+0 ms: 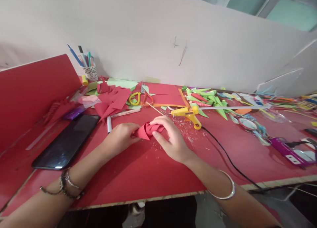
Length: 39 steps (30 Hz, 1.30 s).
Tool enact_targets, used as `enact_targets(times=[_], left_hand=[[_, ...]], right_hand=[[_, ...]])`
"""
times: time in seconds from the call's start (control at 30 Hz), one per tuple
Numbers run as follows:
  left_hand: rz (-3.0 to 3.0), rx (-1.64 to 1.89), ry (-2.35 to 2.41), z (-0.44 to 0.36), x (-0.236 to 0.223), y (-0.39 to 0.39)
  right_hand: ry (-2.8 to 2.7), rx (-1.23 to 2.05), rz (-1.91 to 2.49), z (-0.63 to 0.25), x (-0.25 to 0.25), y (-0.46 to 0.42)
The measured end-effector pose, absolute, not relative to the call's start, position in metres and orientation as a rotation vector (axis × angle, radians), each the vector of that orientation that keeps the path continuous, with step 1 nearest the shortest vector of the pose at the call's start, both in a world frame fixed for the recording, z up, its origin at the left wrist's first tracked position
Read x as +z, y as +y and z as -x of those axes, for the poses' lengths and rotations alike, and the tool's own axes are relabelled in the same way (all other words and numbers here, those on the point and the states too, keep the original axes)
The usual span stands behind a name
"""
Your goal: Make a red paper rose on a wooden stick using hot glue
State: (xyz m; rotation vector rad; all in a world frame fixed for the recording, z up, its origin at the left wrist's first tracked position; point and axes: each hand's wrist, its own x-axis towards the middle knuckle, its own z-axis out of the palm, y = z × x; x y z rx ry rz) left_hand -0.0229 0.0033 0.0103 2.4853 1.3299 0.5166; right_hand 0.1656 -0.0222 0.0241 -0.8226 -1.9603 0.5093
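Between my hands, just above the red table, is a red paper flower (146, 131) with folded, overlapping petals. My left hand (123, 135) pinches its narrow left end, fingers closed. On the other side my right hand (170, 138) curls its thumb and fingers around the petals. A thin wooden stick (154, 107) lies behind the flower, pointing toward it; whether it touches the paper I cannot tell. Just beyond my right hand rests a yellow glue gun (187, 114) with a long clear glue stick (230, 107) out of its back.
Red paper scraps (115, 100), scissors with yellow handles (135, 99) and orange-handled scissors (148, 98) lie behind. A phone (66, 142) is at left. Green and red paper cones (206, 97) sit at back right. The glue gun's black cord (228, 155) runs off the front edge, near a purple power strip (289, 152).
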Motion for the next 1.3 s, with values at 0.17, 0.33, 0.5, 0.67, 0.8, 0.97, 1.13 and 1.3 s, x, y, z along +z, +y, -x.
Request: enact_targets(times=[0.17,0.33,0.5,0.67,0.8,0.97,1.13,1.3], left_hand=[[-2.482,0.510,1.292,0.0224,0.0123,0.0020],[-2.496,0.528,1.218,0.0228,0.0134,0.0011],[-2.452,0.517,1.197,0.0245,0.0140,0.0020],[-2.439,0.499,1.198,0.0245,0.0146,0.0026],[-2.464,0.503,1.180,0.0247,0.0145,0.0028],[-2.541,0.547,1.170,0.0259,0.0139,0.0032],[-2.558,0.539,1.167,0.0263,0.0146,0.0032],[-2.556,0.503,1.200,0.0255,0.0136,0.0039]], right_hand=[[-2.008,0.489,0.823,-0.1666,0.0230,-0.0212],[-2.017,0.450,0.830,-0.1684,0.0235,-0.0216],[-2.036,0.457,0.814,-0.1693,0.0249,-0.0215],[-2.052,0.453,0.818,-0.1703,0.0247,-0.0211],[-2.066,0.461,0.824,-0.1710,0.0240,-0.0208],[-2.081,0.441,0.816,-0.1714,0.0249,-0.0212],[-2.091,0.423,0.825,-0.1720,0.0260,-0.0235],[-2.127,0.426,0.781,-0.1728,0.0252,-0.0233]])
